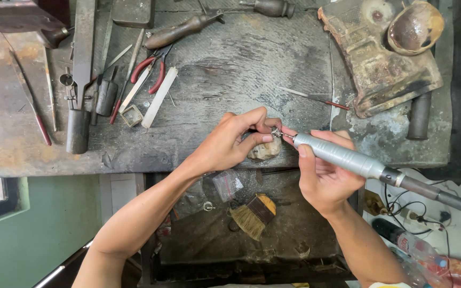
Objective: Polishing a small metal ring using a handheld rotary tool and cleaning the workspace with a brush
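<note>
A small silvery metal piece (pixel 277 133) sat pinched between the thumb and fingertips of the left hand (pixel 236 140), right at the front edge of the worn workbench (pixel 230 74) and just above a pale lump of material (pixel 265 150) fixed at that edge. The piece was too small to tell its exact shape. The left hand's fingers were curled tightly over it, the wrist bent slightly and the forearm reaching up from the lower left.

The right hand (pixel 324 173) was wrapped around a grey rotary handpiece (pixel 342 156), held much like a pen: the thumb lay along the near side of the barrel and the fingers closed behind it. The tool's tip met the metal piece at the left fingertips. The barrel slanted down to the right, where a dark cable (pixel 454 201) ran off toward the frame's edge. The right forearm came up from the lower right.

Below the bench edge, in a dark tray, lay a flat brush (pixel 254 213) with pale bristles and a small clear plastic bag (pixel 227 184). Farther back on the bench lay red-handled pliers (pixel 153 69), a wooden-handled tool (pixel 180 31), several files and a white stick (pixel 159 97). A rusty metal block (pixel 380 64) stood at the upper right with a dented bowl (pixel 416 26) on it.
</note>
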